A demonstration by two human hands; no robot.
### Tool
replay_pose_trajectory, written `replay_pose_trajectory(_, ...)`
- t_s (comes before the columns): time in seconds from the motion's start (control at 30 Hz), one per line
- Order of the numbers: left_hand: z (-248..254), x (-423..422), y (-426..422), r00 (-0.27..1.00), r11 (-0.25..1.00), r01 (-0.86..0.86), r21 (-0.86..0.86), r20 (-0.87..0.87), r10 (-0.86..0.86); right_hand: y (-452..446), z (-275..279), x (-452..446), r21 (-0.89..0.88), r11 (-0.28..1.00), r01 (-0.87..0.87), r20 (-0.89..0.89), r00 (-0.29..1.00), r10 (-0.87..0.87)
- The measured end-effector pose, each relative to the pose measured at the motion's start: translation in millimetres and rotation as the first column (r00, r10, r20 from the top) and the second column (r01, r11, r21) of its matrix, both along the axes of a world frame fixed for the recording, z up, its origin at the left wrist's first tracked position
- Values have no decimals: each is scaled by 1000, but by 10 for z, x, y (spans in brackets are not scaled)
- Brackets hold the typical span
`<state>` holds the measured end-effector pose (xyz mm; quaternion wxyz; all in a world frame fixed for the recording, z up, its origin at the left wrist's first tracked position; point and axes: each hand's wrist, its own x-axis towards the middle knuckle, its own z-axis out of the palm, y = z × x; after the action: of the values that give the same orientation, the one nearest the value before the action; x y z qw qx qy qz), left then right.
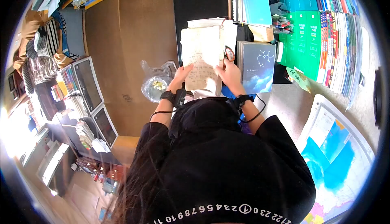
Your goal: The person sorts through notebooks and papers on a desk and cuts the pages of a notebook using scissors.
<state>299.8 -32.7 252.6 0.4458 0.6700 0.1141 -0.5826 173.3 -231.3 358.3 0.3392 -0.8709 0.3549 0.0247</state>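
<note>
A handwritten sheet of paper (pixel 201 55), seemingly the top of a small stack, is stretched between my two hands in front of my body. My left hand (pixel 181 77) pinches its lower left edge, thumb on top and the other fingers mostly hidden. On the lower right edge, my right hand (pixel 230 77) grips the same paper with the thumb over it. Just above that hand sits a reddish-brown oval loop (pixel 230 54), perhaps a scissors handle; whether the hand touches it I cannot tell. More pale sheets (pixel 230 31) stick out behind the top page.
Left of my hands, a clear plastic bag (pixel 153 87) with something yellowish lies on the brown surface (pixel 142 33). A dark blue book (pixel 258 67) is close on the right, with light-blue notebooks (pixel 256 3) beyond. Green binders (pixel 300 41) and upright books fill the right side.
</note>
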Motion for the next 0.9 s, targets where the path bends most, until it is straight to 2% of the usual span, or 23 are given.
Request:
replay_pose_trajectory(0.1,37,-60,72,957,967,-239,-89,-191,219,90,410,201,15,998,-58,28,998,57)
replay_pose_trajectory(0.2,407,-41,162,885,905,-395,-160,-329,328,251,818,406,231,971,-63,47,997,54)
replay_pose_trajectory(0.23,545,-81,204,874,873,-428,-236,-355,332,321,990,490,265,959,-97,60,995,85)
replay_pose_trajectory(0.3,744,-40,262,834,815,-507,-279,-398,383,497,1188,588,307,930,-203,78,979,188)
replay_pose_trajectory(0.37,640,-26,391,790,756,-577,-308,-446,421,694,1384,678,397,877,-269,128,963,237)
replay_pose_trajectory(0.4,491,-9,544,806,756,-557,-343,-441,395,788,1432,703,456,840,-295,157,955,250)
replay_pose_trajectory(0.43,571,35,594,806,734,-566,-375,-437,399,886,1420,700,406,839,-362,144,932,332)
replay_pose_trajectory(0.47,652,69,658,805,710,-577,-404,-431,408,972,1479,748,454,806,-379,150,925,350)
replay_pose_trajectory(0.53,796,50,876,735,632,-659,-408,-526,427,1098,1537,844,446,766,-463,189,885,425)
replay_pose_trajectory(0.57,871,39,984,697,591,-698,-405,-573,431,1176,1558,898,444,769,-460,216,888,407)
replay_pose_trajectory(0.63,749,-121,1289,565,426,-817,-389,-693,449,1347,1588,1005,445,770,-458,268,888,373)
replay_pose_trajectory(0.7,682,-359,1465,490,398,-871,-289,-587,645,1460,1528,1081,492,756,-432,213,901,377)
replay_pose_trajectory(0.73,644,-459,1564,459,364,-888,-279,-547,700,1500,1472,1101,511,747,-426,202,904,377)
replay_pose_trajectory(0.77,603,-565,1667,435,343,-900,-267,-539,722,1528,1476,1135,475,749,-461,128,879,460)
replay_pose_trajectory(0.8,614,-650,1749,412,322,-911,-257,-532,740,1585,1399,1125,444,744,-499,139,859,493)
replay_pose_trajectory(0.9,658,-863,1991,442,389,-896,-213,-346,828,1780,1135,1035,393,712,-582,114,799,590)
